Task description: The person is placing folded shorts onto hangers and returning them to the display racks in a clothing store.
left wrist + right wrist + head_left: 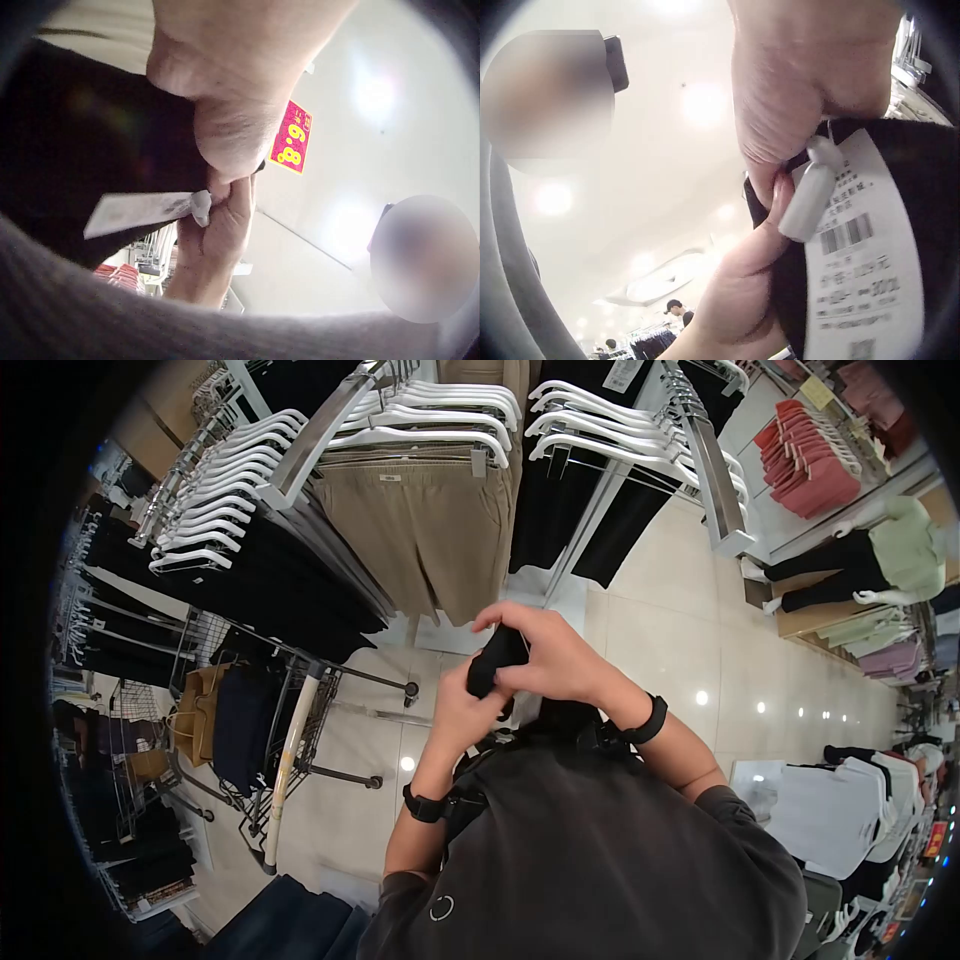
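Observation:
Both hands meet in front of the chest on a folded black garment [497,657]. In the head view my right hand [557,656] grips it from the right, the fingers curved over its top. From the left, my left hand [462,708] pinches its lower side. The right wrist view shows a white paper price tag [864,262] with a barcode hanging against the black cloth, and a small white plastic piece [810,196] at its top beside the thumbs. Most of the garment drops out of sight below the hands, so its kind is hidden.
Ahead, beige trousers [415,535] hang on white hangers from a metal rack [318,438]. Black trousers [625,525] hang to the right of them. A shopping cart [292,760] stands at the left. A mannequin [898,547] and white tops [830,810] are at the right.

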`<state>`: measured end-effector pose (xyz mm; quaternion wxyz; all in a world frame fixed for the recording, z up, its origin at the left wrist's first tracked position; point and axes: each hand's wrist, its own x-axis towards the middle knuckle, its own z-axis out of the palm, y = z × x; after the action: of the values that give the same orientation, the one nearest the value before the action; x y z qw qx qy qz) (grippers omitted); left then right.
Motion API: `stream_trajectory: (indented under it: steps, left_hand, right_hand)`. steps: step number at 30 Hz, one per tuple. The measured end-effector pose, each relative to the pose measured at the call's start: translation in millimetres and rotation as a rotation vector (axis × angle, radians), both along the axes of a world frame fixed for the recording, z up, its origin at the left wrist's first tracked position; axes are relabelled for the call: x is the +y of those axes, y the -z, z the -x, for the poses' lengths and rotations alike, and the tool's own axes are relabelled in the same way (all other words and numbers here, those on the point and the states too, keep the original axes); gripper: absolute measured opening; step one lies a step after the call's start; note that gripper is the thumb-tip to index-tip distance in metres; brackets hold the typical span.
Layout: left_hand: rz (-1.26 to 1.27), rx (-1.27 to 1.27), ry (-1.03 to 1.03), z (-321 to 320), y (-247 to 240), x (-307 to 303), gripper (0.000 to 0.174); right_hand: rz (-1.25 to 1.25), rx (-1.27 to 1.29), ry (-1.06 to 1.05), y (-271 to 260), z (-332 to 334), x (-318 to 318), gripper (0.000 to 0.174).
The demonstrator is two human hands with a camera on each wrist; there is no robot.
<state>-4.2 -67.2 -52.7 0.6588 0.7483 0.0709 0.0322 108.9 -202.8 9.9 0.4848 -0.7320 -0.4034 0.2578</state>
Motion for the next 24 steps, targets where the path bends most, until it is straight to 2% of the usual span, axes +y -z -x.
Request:
stream_trajectory:
  steps: [2,3,4,5,7,8,10,11,14,17,18,21,22,24]
  left_hand:
    - [0.012,-0.053,-0.030,2,4,4,0.021]
    - [0.083,-0.065,-0.086,3,5,4,0.023]
    - [0.152,-0.079,-0.141,5,8,4,0.024]
    - [0.219,-0.095,-0.195,5,9,4,0.025]
    - [0.201,-0.106,-0.281,7,15,13,0.029]
    - [0.365,-0.163,-0.302,7,17,14,0.030]
    - [0.630,-0.230,-0.306,7,19,22,0.033]
    - [0.643,-0.253,-0.250,9,30,30,0.038]
    - [0.681,-0.313,-0.173,9,23,32,0.041]
    - [0.681,-0.365,-0.132,9,20,33,0.043]
    - [0.707,-0.374,-0.142,8,21,35,0.044]
    - [0.722,-0.368,-0.275,7,17,40,0.043]
    - [0.707,-0.330,-0.337,7,12,44,0.042]
    - [0.650,-0.253,-0.399,10,8,59,0.038]
  right_hand:
    - [-0.167,0.164,-0.022,7,-4,-3,0.067]
    - [-0.250,0.250,-0.033,14,-6,-6,0.073]
    - [-0.193,0.239,-0.039,24,-15,-13,0.090]
    - [-0.170,0.198,-0.028,30,-18,-22,0.092]
    - [-0.125,0.113,-0.005,40,-22,-39,0.095]
    - [-0.034,0.060,-0.038,46,-23,-47,0.098]
    - [0.047,0.046,-0.039,81,-25,-60,0.094]
    - [0.121,0.069,-0.021,97,-25,-64,0.093]
    - [0.175,0.039,0.159,144,-31,-71,0.083]
    - [-0.144,0.590,0.340,166,-26,-62,0.066]
    - [-0.246,0.682,0.333,169,-24,-58,0.052]
    - [-0.273,0.893,0.134,170,-27,-54,0.045]
    - [-0.312,0.872,0.168,167,-26,-52,0.036]
    - [-0.366,0.923,0.243,156,-30,-59,0.029]
